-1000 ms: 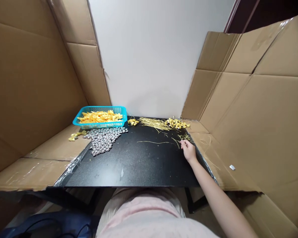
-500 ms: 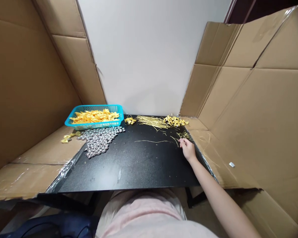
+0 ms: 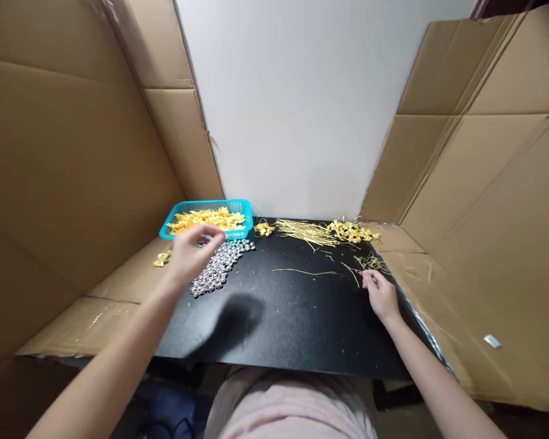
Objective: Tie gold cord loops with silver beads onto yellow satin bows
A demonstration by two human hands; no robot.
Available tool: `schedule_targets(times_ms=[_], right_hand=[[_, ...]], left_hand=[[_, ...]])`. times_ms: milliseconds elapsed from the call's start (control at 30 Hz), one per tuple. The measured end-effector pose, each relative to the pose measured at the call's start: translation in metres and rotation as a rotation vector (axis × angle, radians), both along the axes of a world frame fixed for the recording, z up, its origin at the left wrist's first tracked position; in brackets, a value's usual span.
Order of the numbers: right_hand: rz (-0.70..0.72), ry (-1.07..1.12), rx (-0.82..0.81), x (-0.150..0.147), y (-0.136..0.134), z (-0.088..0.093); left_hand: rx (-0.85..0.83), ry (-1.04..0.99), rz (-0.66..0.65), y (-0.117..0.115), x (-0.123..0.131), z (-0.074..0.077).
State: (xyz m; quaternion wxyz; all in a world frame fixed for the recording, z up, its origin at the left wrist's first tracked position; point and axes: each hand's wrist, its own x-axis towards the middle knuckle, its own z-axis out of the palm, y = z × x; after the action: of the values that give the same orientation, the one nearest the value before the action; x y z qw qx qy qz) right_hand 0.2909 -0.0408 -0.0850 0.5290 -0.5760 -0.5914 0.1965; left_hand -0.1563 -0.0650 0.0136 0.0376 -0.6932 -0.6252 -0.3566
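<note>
My left hand (image 3: 196, 251) hovers in front of the blue basket (image 3: 167, 228), fingers curled and a gap showing between thumb and forefinger. Nothing shows in it. Inside the basket lie many yellow ribbon bows (image 3: 210, 218). Below the hand, silver beads (image 3: 217, 268) cover part of the black table. My right hand (image 3: 380, 294) rests at the table's right side with its fingertips pinched. What they hold, if anything, is too small to make out. Short gold strands (image 3: 353, 272) lie against those fingertips, beside a tangle of gold cord (image 3: 372, 262).
A bundle of gold strands (image 3: 304, 230) lies along the back of the table, between a small cluster of yellow bows (image 3: 264, 229) and a larger one (image 3: 350, 230). One long strand (image 3: 304, 271) crosses the middle. Cardboard walls (image 3: 476, 177) stand on both sides.
My left hand has come into view and is raised near the basket. The view has shifted, so everything sits further right. My right hand stays pinched by the gold strands.
</note>
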Motion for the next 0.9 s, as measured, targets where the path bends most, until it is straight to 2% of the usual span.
schedule_targets(times_ms=[167, 267, 367, 600, 733, 900], right_hand=[[0.004, -0.017, -0.006, 0.001, 0.002, -0.003], [0.012, -0.048, 0.003, 0.002, 0.002, -0.006], [0.060, -0.081, 0.019, 0.000, 0.003, -0.010], [0.223, -0.215, 0.015, -0.005, 0.006, -0.015], [0.205, -0.294, 0.024, -0.004, 0.007, -0.016], [0.123, -0.361, 0.046, 0.000, 0.009, -0.019]], left_hand=[[-0.121, 0.204, -0.001, 0.004, -0.022, -0.043], [-0.113, 0.262, 0.029, 0.014, -0.030, -0.054], [-0.077, 0.302, 0.075, 0.031, -0.036, -0.044], [-0.061, 0.364, 0.217, 0.094, -0.048, 0.004], [-0.128, 0.440, 0.203, 0.124, -0.049, 0.014], [-0.310, 0.553, 0.343, 0.141, -0.067, 0.023]])
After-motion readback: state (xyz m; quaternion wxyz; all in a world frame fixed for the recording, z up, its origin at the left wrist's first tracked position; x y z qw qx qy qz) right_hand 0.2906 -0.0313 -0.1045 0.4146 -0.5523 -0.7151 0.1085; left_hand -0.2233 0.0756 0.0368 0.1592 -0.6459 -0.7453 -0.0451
